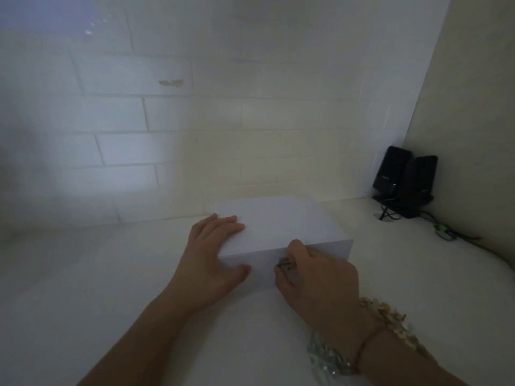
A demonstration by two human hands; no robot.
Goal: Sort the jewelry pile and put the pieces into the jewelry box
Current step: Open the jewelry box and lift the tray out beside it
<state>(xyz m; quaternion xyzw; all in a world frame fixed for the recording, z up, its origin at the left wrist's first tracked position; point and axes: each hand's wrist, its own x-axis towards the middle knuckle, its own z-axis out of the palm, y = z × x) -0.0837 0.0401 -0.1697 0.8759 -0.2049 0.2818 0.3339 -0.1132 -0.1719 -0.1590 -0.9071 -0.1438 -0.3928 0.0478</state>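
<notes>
A white jewelry box with its lid down stands on the white counter near the tiled wall. My left hand lies flat on the box's left corner, fingers on the lid and thumb on the front face. At the middle of the front face my right hand pinches a small metal clasp. A jewelry pile lies under my right wrist: a gold-coloured beaded piece to the right and a pale green glassy piece to the left. My arm hides the pile's middle.
Two black speakers stand in the back right corner, with cables trailing along the right wall. White brick tiles form the wall behind the box. The scene is dim.
</notes>
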